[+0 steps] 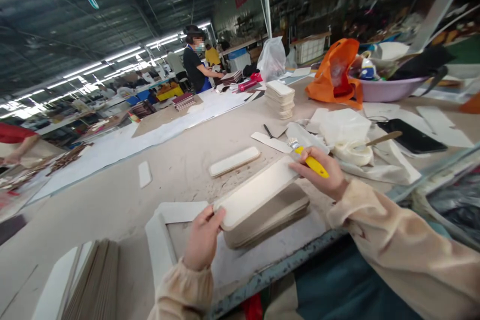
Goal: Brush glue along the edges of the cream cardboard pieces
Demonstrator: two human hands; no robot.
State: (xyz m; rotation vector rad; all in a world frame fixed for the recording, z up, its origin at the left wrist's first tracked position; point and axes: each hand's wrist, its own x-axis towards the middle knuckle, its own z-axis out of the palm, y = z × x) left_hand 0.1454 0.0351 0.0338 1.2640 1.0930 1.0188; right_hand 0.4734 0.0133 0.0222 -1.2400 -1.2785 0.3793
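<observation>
At the far left of a long bench, a stack of boards is leaning near the edge. Moving right, the left hand is gripping the near end of a pale card panel, thumb on top and fingers curled under it, lifting that end off a pile of similar panels lying on a white frame. Just beyond, a single padded strip is lying flat on the bench. Further right, the right hand is closing its fingers around a yellow-handled brush, resting at the panel's far end. Behind it are sitting a white tub with a stick in it, a tall panel stack, an orange bag and a black phone. A person is working far behind.
</observation>
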